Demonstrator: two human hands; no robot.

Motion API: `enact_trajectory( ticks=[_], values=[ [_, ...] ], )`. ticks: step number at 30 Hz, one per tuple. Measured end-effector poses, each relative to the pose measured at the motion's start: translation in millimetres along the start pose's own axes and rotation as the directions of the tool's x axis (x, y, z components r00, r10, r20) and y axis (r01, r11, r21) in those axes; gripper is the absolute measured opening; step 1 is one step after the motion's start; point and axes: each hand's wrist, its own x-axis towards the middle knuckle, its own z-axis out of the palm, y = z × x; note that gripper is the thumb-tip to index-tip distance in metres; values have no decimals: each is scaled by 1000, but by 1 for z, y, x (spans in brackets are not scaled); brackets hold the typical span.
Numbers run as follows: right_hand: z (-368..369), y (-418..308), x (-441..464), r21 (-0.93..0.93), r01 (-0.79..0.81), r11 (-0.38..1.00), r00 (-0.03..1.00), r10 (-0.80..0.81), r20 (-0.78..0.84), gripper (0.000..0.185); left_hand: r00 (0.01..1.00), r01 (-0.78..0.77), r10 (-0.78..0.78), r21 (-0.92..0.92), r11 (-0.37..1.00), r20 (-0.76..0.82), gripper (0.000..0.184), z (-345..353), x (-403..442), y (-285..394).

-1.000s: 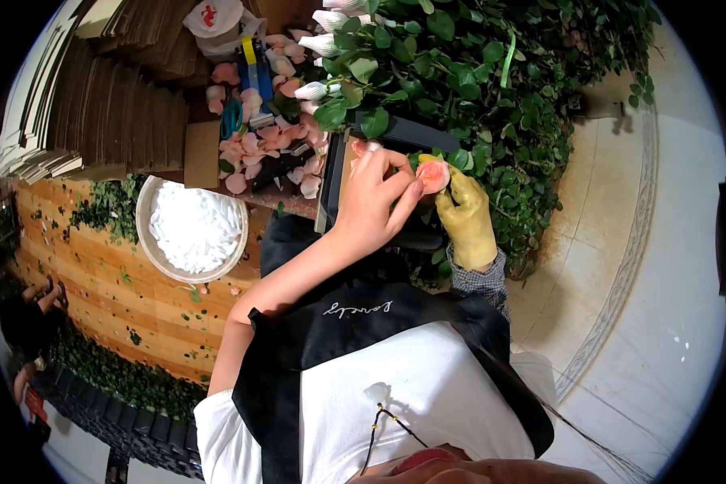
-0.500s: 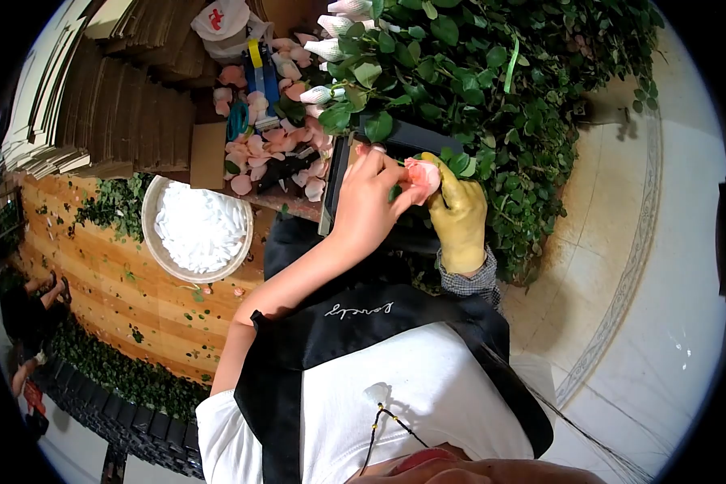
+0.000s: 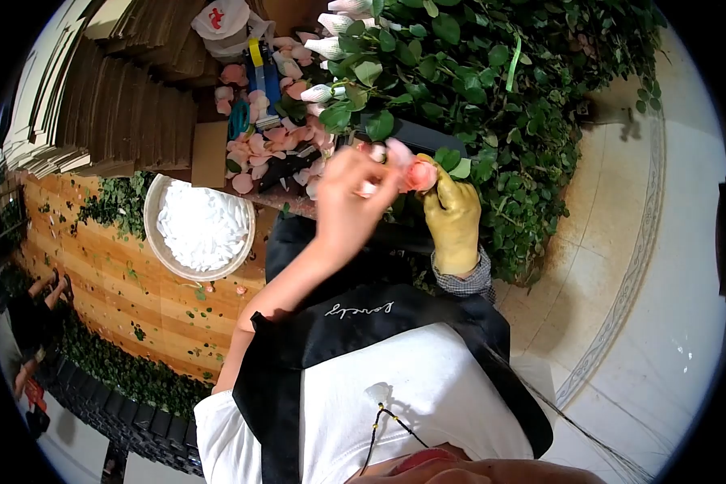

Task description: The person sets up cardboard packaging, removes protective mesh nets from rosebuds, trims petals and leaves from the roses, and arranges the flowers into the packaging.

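Note:
A pink rose [image 3: 420, 174] is held by its head in my right hand [image 3: 453, 211], which wears a yellow glove. The green leaves [image 3: 452, 161] beside the glove may belong to its stem. My bare left hand [image 3: 353, 194] is just left of the bloom, slightly blurred, with its fingers closed. A pale pink petal [image 3: 398, 152] is at its fingertips, by the rose's outer edge. More pale pink shows between the fingers. Below both hands, a dark tray-like frame [image 3: 427, 137] is partly hidden.
Loose petals [image 3: 258, 149], black pruning shears [image 3: 286, 168] and blue-and-yellow tape dispenser [image 3: 260, 73] lie on the left of the table. Net-wrapped roses [image 3: 323, 93] and leafy stems [image 3: 500, 121] are piled beyond. A tub of white sleeves [image 3: 202, 226] stands below stacked cardboard [image 3: 129, 105].
My left hand has drawn back left from the rose with its fingers curled, and a petal now stands out by the bloom. My right hand has shifted slightly left, still holding the rose.

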Motion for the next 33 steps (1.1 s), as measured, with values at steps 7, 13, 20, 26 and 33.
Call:
enact_trajectory(
  ticks=[7, 13, 20, 26, 33],
  values=[
    [-6, 3, -7, 434, -359, 826, 933, 303, 195, 35, 997, 15, 5, 258, 966, -78, 20, -25, 20, -12],
    [-7, 8, -7, 343, -265, 901, 961, 217, 173, 36, 968, -208, 203, 25, 978, 149, 10, 4, 0, 4],
    [-27, -4, 2, 458, -339, 822, 929, 214, 303, 39, 950, -243, 205, 146, 959, 236, 17, 2, 5, 6],
    [-36, 7, 2, 469, -416, 779, 876, 205, 436, 41, 937, -266, 228, 116, 957, 264, 19, 4, 7, 0],
    [-35, 22, -1, 341, -361, 868, 810, 111, 575, 45, 864, -480, 410, 232, 846, 292, 21, 0, 21, -2]
  ],
)
